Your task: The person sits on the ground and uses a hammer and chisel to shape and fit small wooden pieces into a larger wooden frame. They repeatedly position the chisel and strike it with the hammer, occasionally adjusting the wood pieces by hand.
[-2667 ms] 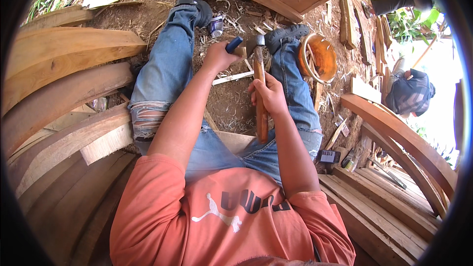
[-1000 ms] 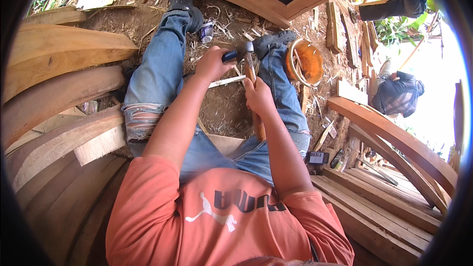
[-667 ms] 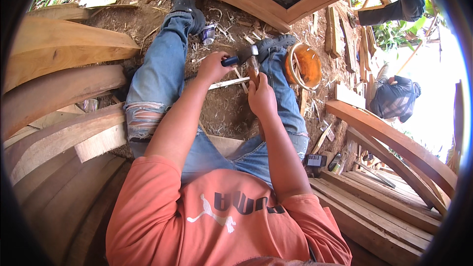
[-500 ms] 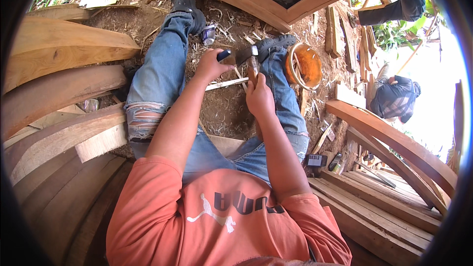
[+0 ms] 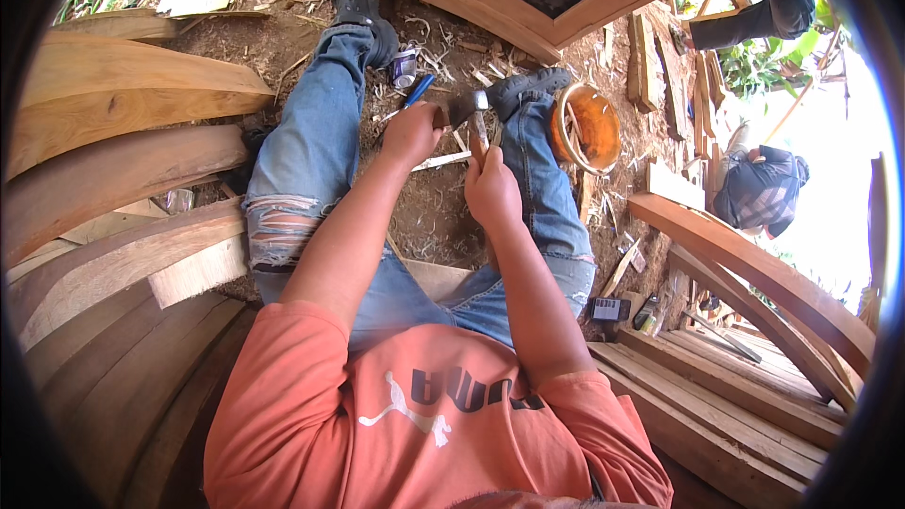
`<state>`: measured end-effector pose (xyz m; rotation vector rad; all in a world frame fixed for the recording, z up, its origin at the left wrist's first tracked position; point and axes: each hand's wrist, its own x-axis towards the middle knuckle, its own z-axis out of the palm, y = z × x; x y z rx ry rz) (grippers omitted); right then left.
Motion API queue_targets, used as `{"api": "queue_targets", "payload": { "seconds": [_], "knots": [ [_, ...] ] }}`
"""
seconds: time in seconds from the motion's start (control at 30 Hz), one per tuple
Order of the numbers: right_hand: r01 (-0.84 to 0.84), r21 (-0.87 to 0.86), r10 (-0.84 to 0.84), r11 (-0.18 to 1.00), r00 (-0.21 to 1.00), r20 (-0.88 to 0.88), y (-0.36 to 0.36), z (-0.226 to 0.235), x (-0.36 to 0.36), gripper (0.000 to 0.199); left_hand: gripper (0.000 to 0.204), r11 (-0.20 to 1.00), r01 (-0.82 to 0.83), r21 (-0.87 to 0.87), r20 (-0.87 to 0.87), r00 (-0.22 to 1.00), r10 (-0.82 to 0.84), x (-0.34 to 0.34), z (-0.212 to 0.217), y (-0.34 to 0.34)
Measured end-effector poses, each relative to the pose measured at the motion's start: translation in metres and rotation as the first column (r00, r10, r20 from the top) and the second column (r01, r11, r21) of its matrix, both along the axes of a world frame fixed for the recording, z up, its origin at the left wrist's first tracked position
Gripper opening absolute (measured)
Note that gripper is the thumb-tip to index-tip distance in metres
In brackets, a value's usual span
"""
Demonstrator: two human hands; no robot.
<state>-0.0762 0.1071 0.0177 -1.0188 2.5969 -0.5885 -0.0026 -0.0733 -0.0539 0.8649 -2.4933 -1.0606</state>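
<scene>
My right hand (image 5: 493,190) is closed around the wooden handle of a hammer (image 5: 480,132). The hammer's metal head points away from me, between my shins. Close beside that head, my left hand (image 5: 412,137) has its fingers curled; whatever they grip, if anything, is hidden. Just beyond its knuckles a blue-handled tool (image 5: 419,90) shows, slanting over the ground. Whether the hand touches this tool, I cannot tell. A pale wood strip (image 5: 443,160) lies on the dirt between my hands.
An orange bucket (image 5: 596,129) holding sticks stands by my right shin. Curved timbers (image 5: 123,160) lie at left, planks (image 5: 698,396) at right. A wooden framed panel (image 5: 528,0) rises ahead. A can (image 5: 404,68) lies near my left shoe. Two people are at far right.
My left hand has turned and its fingers have curled in toward the hammer head. The blue handle, formerly at its fingers, now shows beyond the knuckles. My right hand keeps hold of the hammer.
</scene>
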Motion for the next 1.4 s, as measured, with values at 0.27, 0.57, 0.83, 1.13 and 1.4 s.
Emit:
{"api": "queue_targets", "payload": {
  "seconds": [0.27,0.57,0.83,1.13,1.4],
  "knots": [
    [-0.017,-0.147,-0.008,0.989,0.985,-0.174,0.015,0.081,-0.005,0.028,0.021,0.990,-0.025,-0.139,-0.242,0.970,-0.009,-0.016,0.069,0.007],
    [0.023,0.065,-0.022,0.998,1.000,-0.012,0.016,-0.003,-0.010,0.031,0.034,0.991,0.005,-0.131,-0.002,1.000,-0.006,-0.026,0.017,0.009],
    [0.022,-0.030,-0.024,0.999,0.997,-0.079,0.014,0.024,-0.027,0.028,0.062,1.000,0.021,-0.024,0.185,0.983,-0.016,0.003,0.034,-0.015],
    [0.010,-0.009,-0.010,1.000,0.999,-0.049,0.021,0.004,-0.028,0.028,0.049,0.999,0.033,-0.041,0.051,0.998,-0.031,0.005,0.020,0.006],
    [0.052,-0.012,-0.052,0.999,0.999,-0.007,0.020,0.009,-0.010,0.026,0.028,1.000,-0.028,0.005,0.057,0.998,0.028,-0.007,0.005,0.010]
  ]
}}
